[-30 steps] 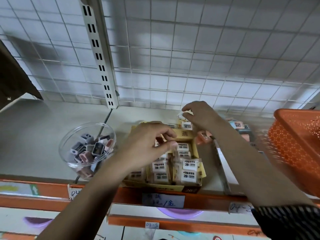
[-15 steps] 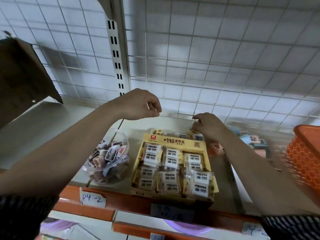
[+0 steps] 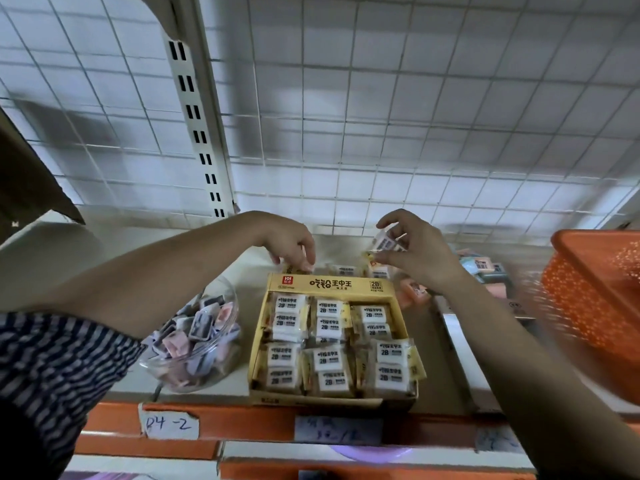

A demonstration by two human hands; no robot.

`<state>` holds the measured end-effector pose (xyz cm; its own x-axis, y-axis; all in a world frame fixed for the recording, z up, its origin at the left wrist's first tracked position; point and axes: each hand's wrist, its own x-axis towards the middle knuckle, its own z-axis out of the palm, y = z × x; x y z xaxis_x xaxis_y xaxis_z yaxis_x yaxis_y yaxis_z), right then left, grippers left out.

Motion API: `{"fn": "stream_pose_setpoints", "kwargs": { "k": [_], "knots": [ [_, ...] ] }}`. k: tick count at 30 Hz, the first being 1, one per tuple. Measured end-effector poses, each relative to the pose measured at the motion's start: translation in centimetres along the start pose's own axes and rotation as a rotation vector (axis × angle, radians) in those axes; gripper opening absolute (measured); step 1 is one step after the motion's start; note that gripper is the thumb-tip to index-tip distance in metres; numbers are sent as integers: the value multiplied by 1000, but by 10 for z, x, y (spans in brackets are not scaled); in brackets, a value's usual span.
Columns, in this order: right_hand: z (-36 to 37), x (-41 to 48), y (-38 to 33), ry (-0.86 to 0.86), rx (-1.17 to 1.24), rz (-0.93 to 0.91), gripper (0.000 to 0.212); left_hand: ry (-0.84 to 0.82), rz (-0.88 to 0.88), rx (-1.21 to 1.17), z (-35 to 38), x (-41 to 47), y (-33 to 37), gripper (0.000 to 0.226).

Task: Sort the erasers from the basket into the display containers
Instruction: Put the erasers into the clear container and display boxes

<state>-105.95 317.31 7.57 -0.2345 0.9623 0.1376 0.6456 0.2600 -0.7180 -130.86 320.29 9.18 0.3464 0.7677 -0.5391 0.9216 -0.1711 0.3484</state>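
Pinching wrapped eraser (image 3: 384, 242) above rear of yellow box (image 3: 330, 285), right hand (image 3: 415, 254) would best lower it flat, label up. Left hand (image 3: 291, 241) curled at box's back edge; hold unclear. Basket (image 3: 588, 278) sat right.

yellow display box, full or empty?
Full: wrapped erasers fill all three columns of the box, front to back.

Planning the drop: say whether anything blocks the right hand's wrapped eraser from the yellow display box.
Nothing visible does. The right hand pinches the wrapped eraser just behind the yellow display box's back edge. The left hand is at that edge further left, beside the path.
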Motion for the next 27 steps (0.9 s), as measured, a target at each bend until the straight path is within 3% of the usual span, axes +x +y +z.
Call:
{"fn": "stream_pose_setpoints", "kwargs": {
  "k": [4,9,16,22,27],
  "knots": [
    [0,-15,1,49,87,29,51,-35,-17,-43,-3,5,3,28],
    [1,-31,-4,104,297,61,30,-19,-47,-32,-4,11,-2,17],
    [-4,-46,-17,31,586,57,24,-31,-60,79,-4,10,-2,30],
    [3,-48,-15,17,610,17,31,23,-41,-49,-2,5,-9,26],
    [7,-48,-14,-10,619,13,28,180,-12,-163,-10,-8,-17,35]
  ]
}}
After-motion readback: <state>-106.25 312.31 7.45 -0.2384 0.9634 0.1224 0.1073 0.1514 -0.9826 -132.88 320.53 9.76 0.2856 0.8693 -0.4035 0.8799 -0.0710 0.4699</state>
